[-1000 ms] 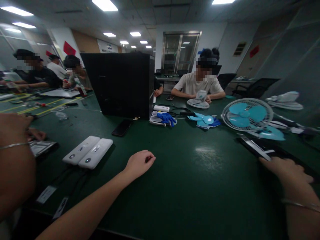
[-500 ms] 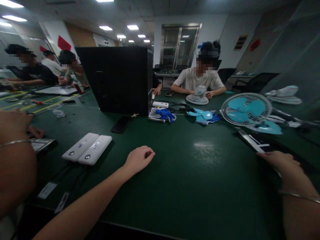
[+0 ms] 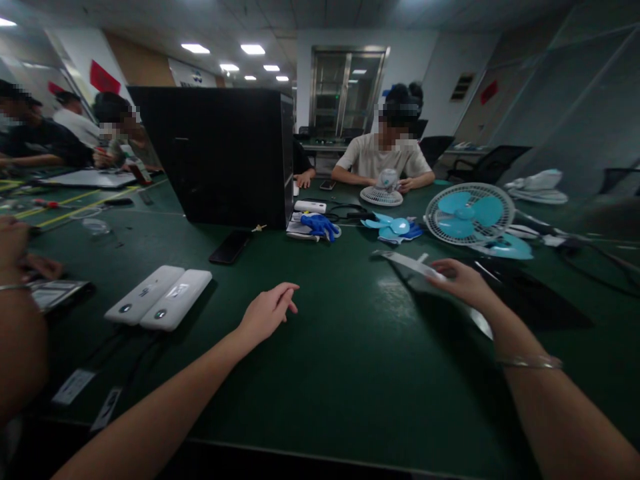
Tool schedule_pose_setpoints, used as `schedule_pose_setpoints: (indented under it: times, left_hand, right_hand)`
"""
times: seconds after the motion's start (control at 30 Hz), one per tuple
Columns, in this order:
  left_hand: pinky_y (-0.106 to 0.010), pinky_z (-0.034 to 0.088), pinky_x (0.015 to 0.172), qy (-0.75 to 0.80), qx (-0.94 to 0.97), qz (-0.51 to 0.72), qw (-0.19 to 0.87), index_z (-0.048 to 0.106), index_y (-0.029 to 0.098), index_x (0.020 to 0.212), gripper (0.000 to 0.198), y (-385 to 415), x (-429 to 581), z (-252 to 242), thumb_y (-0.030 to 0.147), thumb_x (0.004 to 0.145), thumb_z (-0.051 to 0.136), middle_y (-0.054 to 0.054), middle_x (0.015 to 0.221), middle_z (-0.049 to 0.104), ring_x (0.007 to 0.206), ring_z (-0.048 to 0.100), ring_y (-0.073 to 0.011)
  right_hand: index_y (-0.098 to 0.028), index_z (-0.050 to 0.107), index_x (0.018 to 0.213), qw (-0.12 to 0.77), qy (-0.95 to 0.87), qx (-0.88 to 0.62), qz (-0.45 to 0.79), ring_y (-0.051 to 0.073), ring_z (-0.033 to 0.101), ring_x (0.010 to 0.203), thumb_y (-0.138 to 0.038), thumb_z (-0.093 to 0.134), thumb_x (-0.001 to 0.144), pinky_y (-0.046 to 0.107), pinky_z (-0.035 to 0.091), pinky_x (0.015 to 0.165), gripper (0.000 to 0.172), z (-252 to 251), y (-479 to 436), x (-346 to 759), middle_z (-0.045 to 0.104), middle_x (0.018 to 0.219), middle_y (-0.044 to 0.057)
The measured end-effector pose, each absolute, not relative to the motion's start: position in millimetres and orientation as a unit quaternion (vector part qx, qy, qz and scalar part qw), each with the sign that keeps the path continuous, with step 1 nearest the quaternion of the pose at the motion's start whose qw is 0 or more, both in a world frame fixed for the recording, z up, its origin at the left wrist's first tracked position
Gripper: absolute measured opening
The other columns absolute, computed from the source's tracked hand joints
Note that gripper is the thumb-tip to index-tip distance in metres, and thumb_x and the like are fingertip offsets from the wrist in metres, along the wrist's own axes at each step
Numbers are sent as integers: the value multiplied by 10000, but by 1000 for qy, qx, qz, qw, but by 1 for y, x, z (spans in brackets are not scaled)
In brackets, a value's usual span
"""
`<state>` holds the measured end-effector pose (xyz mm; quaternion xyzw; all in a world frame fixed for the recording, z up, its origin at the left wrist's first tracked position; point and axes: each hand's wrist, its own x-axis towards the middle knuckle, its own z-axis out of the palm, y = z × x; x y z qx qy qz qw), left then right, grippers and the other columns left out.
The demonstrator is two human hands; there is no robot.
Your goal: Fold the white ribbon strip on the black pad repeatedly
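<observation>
My right hand (image 3: pixel 463 281) grips a thin pale flat panel (image 3: pixel 407 263) by its near edge and holds it slightly tilted just above the green table (image 3: pixel 350 373), right of centre. A dark flat slab (image 3: pixel 543 303) lies on the table just right of that hand. My left hand (image 3: pixel 267 310) rests on the table near the middle with its fingers loosely stretched out and nothing in it. Two white oblong devices (image 3: pixel 159 299) lie side by side to its left.
A black box (image 3: pixel 220 157) stands behind a dark phone (image 3: pixel 230 247). Blue gloves (image 3: pixel 320 227), loose blue blades (image 3: pixel 395 227) and a caged blue fan (image 3: pixel 469 213) lie further back. A co-worker's braceleted arm (image 3: pixel 17 333) fills the left edge. A person (image 3: pixel 383 160) sits opposite.
My right hand has swung left towards the table's middle, lifting the pale panel off the dark slab. My left hand's fist has loosened into stretched fingers.
</observation>
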<state>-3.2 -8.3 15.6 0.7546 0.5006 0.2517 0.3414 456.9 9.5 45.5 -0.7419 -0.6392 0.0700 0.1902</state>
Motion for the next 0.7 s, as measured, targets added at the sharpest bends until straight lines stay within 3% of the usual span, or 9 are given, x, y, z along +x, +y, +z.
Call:
schedule_pose_setpoints:
  times: [0.13, 0.2, 0.27, 0.37, 0.5, 0.6, 0.67, 0.7]
  left_hand:
    - [-251, 477, 579, 466, 672, 316, 481, 372, 215, 1387, 516, -6, 0, 12, 506, 975, 265, -113, 1216, 610, 761, 663, -156]
    - [-244, 475, 558, 431, 639, 305, 559, 369, 208, 1386, 519, -7, 2, 13, 506, 969, 286, -143, 1293, 555, 800, 673, -167]
    - [-235, 442, 515, 392, 646, 241, 608, 483, 170, 1281, 513, -10, 4, 17, 533, 947, 345, -137, 1162, 630, 730, 662, -164]
    - [-231, 410, 526, 370, 687, 165, 603, 602, 125, 995, 448, -14, 5, 22, 546, 879, 500, -49, 751, 676, 591, 585, -132]
    - [-229, 397, 547, 371, 723, 131, 568, 613, 143, 863, 380, -16, 2, 23, 509, 878, 513, -20, 711, 661, 601, 566, -124]
    - [-224, 396, 551, 364, 748, 113, 544, 636, 144, 861, 356, -13, 0, 21, 479, 882, 517, -21, 756, 667, 613, 555, -117]
    - [-220, 388, 531, 364, 751, 106, 540, 638, 144, 867, 361, -12, 0, 20, 480, 886, 508, -18, 754, 660, 591, 541, -110]
    - [-219, 383, 523, 362, 753, 102, 540, 637, 143, 860, 368, -11, 0, 19, 485, 888, 503, -16, 747, 656, 579, 533, -107]
  right_hand:
    - [-236, 625, 1110, 192, -759, -597, 175, 169, 585, 967, -431, 663, 767, 288, 481, 832, 396, 52, -1, 368, 612, 1141, 36]
    - [-222, 632, 1099, 179, -831, -462, 253, 184, 564, 986, -398, 647, 794, 330, 484, 829, 352, 59, -19, 330, 575, 1145, 59]
    - [-224, 642, 1079, 164, -855, -404, 282, 177, 553, 978, -387, 631, 816, 329, 482, 819, 309, 64, -34, 305, 558, 1115, 59]
    - [-249, 643, 1100, 118, -866, -390, 288, 175, 549, 995, -447, 623, 822, 327, 475, 845, 342, 65, -36, 302, 558, 1125, 48]
    - [-315, 624, 1160, 103, -790, -592, 123, 198, 506, 1147, -601, 564, 804, 333, 414, 980, 461, 58, -3, 359, 540, 1281, 19]
    - [-182, 537, 1312, 117, -648, -752, -12, 321, 344, 1313, -587, 446, 847, 504, 234, 1087, 624, 51, 14, 430, 420, 1419, 154]
    - [-72, 454, 1392, 109, -567, -814, -54, 463, 143, 1368, -618, 394, 830, 679, 61, 1037, 785, 43, 14, 480, 282, 1483, 253]
    - [-81, 425, 1421, 95, -523, -845, -60, 481, 114, 1368, -648, 345, 823, 698, 59, 1020, 828, 37, 12, 503, 266, 1496, 246]
